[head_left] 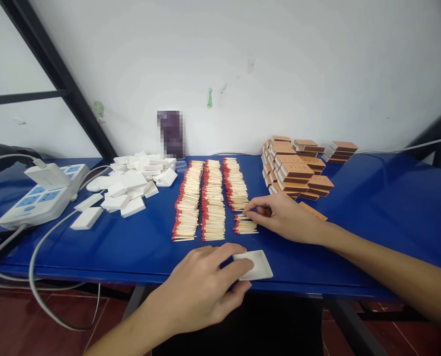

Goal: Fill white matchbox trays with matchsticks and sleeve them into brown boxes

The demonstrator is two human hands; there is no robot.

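Note:
My left hand (215,282) grips a white matchbox tray (262,267) near the table's front edge, its thumb and fingers closed on the tray's left side. The open face of the tray points up, and its visible part looks empty. At the near end of the rightmost row of matches (236,185), my right hand (276,217) has thumb and index finger pinched over a small group of red-headed matches (246,227). Whether a match is between those fingertips is hard to make out. Two longer rows of matches (213,202) lie to the left.
A heap of white trays (131,183) lies at the left. Orange matchbox sleeves (294,170) are stacked behind my right hand. A power strip (38,198) with cables sits on the far left of the blue table (372,217). A pixelated dark object (173,134) leans against the wall.

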